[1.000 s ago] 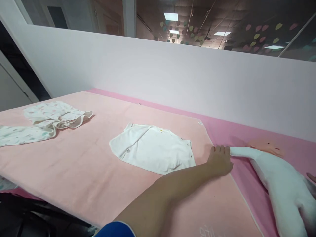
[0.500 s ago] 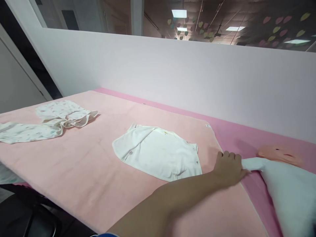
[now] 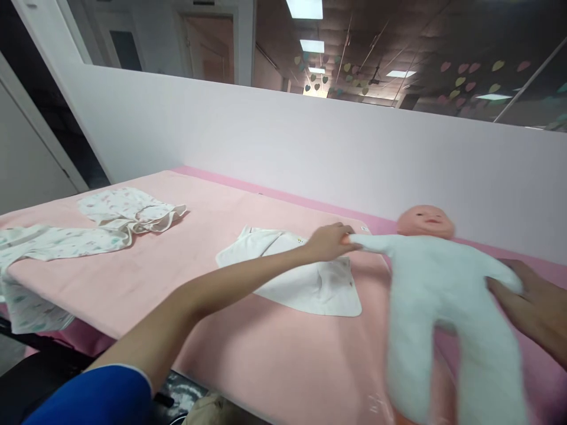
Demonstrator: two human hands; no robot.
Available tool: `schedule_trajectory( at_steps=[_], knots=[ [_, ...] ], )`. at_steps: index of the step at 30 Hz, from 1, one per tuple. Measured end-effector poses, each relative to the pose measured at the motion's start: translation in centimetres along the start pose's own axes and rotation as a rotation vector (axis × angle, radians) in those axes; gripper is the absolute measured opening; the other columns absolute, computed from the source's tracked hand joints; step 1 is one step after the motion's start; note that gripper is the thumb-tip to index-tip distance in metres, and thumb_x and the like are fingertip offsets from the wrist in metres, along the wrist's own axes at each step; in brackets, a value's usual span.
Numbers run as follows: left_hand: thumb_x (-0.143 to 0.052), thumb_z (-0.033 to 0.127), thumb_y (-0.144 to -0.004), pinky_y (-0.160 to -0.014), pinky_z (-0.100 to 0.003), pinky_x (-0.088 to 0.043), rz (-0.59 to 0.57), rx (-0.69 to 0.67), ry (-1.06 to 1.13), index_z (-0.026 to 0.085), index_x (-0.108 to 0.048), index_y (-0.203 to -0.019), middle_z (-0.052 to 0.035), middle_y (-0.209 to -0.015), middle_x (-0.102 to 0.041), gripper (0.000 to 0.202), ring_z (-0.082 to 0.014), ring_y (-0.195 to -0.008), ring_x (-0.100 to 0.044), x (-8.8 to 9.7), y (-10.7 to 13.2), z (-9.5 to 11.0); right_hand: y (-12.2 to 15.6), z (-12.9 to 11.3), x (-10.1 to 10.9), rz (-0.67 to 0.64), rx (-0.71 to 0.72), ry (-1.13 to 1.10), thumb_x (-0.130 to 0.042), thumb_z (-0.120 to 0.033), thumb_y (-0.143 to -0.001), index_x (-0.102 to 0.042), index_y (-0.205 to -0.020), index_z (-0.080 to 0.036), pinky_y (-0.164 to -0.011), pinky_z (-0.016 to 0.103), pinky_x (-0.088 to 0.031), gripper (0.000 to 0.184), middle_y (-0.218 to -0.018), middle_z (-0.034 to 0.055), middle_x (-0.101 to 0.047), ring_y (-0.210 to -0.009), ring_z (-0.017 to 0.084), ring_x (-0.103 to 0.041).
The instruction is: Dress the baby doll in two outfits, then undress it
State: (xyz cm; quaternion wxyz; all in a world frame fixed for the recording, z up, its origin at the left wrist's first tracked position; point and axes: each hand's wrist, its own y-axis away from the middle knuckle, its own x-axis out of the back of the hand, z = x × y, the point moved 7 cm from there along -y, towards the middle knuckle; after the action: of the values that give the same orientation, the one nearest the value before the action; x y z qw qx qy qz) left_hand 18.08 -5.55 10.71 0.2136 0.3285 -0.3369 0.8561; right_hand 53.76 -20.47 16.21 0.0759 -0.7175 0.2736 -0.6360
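While clamping doll (image 3: 443, 271) by both arms, left hand (image 3: 330, 241) (nearer white shirt (image 3: 310, 286), leftward) and right hand (image 3: 529, 295), holds it head far, legs near.

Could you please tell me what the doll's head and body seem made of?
Doll's head: probably vinyl or another smooth plastic, given its moulded features and faint sheen.
Doll's body: apparently matte white cloth, stuffed, judging by its rounded shape; blur hides any weave.
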Motion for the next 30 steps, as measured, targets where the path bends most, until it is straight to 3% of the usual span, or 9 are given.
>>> schedule_trajectory(
  at_steps=[4,6,9,13,19,25,30],
  knots=[
    [-0.063,0.06,-0.094,-0.1,-0.034,-0.051,0.07,0.102,-0.021,0.026,-0.071,-0.119,-0.0026,-0.123,-0.072,0.042,-0.0243,-0.111,-0.069,7.2,5.1,-4.9,0.4,-9.6,-3.0,-0.129,0.072,-0.046,-0.041,-0.065,-0.098,-0.061,-0.121,-0.028,-0.079,0.048,-0.051,0.048,-0.12,0.0133,-0.076,-0.098,0.037,-0.072],
    [-0.065,0.059,-0.092,-0.099,-0.035,-0.052,0.077,0.168,-0.04,0.027,-0.074,-0.115,-0.0028,-0.122,-0.074,0.04,-0.0257,-0.111,-0.069,9.8,7.3,-7.3,1.0,-14.4,-4.3,-0.175,0.136,-0.111,-0.041,-0.065,-0.099,-0.062,-0.115,-0.027,-0.075,0.043,-0.05,0.046,-0.115,0.0113,-0.077,-0.093,0.034,-0.071],
    [-0.068,0.058,-0.089,-0.1,-0.036,-0.052,0.101,0.269,-0.048,0.027,-0.075,-0.113,-0.0036,-0.122,-0.075,0.04,-0.0272,-0.111,-0.069,12.8,10.1,-10.6,1.3,-19.5,-6.6,-0.231,0.182,-0.187,-0.044,-0.069,-0.098,-0.062,-0.105,-0.028,-0.066,0.038,-0.048,0.046,-0.099,0.0086,-0.078,-0.079,0.03,-0.07],
    [-0.07,0.059,-0.086,-0.099,-0.036,-0.053,0.147,0.329,-0.049,0.027,-0.077,-0.109,-0.003,-0.12,-0.077,0.039,-0.0271,-0.11,-0.07,14.9,12.9,-14.2,1.1,-23.3,-9.7,-0.279,0.239,-0.209,-0.046,-0.065,-0.099,-0.061,-0.102,-0.027,-0.063,0.037,-0.046,0.04,-0.092,0.0064,-0.076,-0.074,0.028,-0.069],
    [-0.073,0.057,-0.082,-0.101,-0.037,-0.052,0.149,0.437,0.027,0.028,-0.077,-0.107,-0.0021,-0.122,-0.078,0.039,-0.0281,-0.112,-0.07,13.7,15.0,-17.4,1.0,-24.5,-13.4,-0.347,0.299,-0.179,-0.046,-0.056,-0.099,-0.062,-0.11,-0.026,-0.069,0.037,-0.045,0.036,-0.099,0.0073,-0.077,-0.085,0.03,-0.07],
    [-0.071,0.056,-0.084,-0.105,-0.042,-0.05,0.168,0.464,0.048,0.028,-0.077,-0.112,-0.0046,-0.125,-0.077,0.04,-0.0309,-0.116,-0.067,11.5,15.8,-17.9,1.6,-22.7,-15.7,-0.423,0.305,-0.222,-0.052,-0.063,-0.097,-0.062,-0.104,-0.024,-0.075,0.037,-0.047,0.041,-0.107,0.0088,-0.076,-0.093,0.03,-0.07],
    [-0.068,0.057,-0.087,-0.102,-0.041,-0.05,0.193,0.451,0.056,0.029,-0.076,-0.113,-0.0041,-0.122,-0.077,0.039,-0.0298,-0.113,-0.068,10.8,16.6,-17.6,3.2,-20.6,-16.5,-0.407,0.212,-0.338,-0.056,-0.071,-0.095,-0.065,-0.119,-0.024,-0.079,0.037,-0.052,0.054,-0.121,0.0117,-0.074,-0.101,0.03,-0.07]
  ],
)
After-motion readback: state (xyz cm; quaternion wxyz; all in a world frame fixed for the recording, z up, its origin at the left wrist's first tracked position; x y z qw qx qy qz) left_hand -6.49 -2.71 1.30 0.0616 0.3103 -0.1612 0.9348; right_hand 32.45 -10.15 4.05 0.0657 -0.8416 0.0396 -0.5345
